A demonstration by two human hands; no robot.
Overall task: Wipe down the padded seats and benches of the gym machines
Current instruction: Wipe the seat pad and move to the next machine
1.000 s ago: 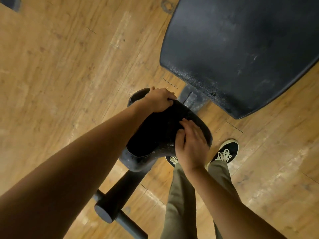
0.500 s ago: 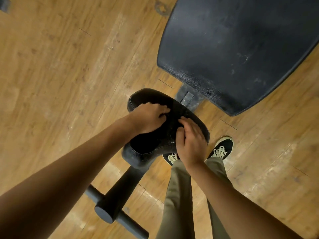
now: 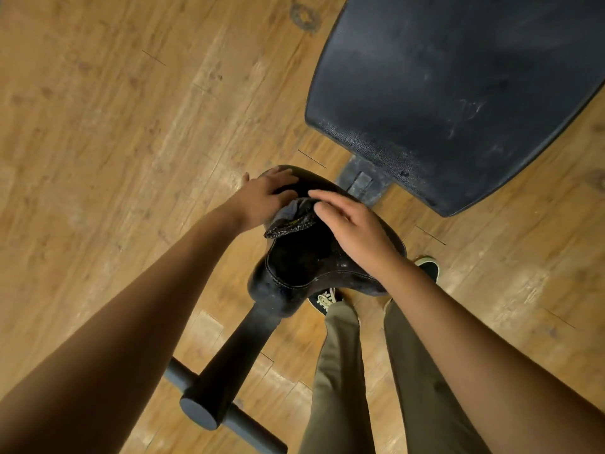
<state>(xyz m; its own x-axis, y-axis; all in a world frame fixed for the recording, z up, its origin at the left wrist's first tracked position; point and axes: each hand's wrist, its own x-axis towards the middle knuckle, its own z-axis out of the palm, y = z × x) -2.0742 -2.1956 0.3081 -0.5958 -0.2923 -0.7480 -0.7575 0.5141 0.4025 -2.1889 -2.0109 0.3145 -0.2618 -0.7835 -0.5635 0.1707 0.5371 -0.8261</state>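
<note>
A small black padded seat [image 3: 314, 267] stands on a dark post in the middle of the view. My left hand [image 3: 265, 198] rests on its far left end with the fingers spread and fairly straight. My right hand [image 3: 353, 234] lies flat over the seat's right side, fingers stretched toward the far end. A crumpled dark grey cloth [image 3: 289, 219] lies bunched on the seat between the two hands, touching both; how either hand holds it is not plain. A large black padded bench pad [image 3: 458, 93], dusty and scuffed, fills the upper right.
The seat's post [image 3: 235, 362] runs down to a crossbar [image 3: 252, 424] on the wooden floor [image 3: 114, 142]. My legs in khaki trousers and dark shoes [image 3: 324, 299] stand just right of the post. A grey metal bracket [image 3: 360, 183] joins the seat to the bench pad.
Both hands have uncurled. The left hand slid to the seat's far left end, the right hand's fingers stretched out flat, and the bunched cloth now shows between them.
</note>
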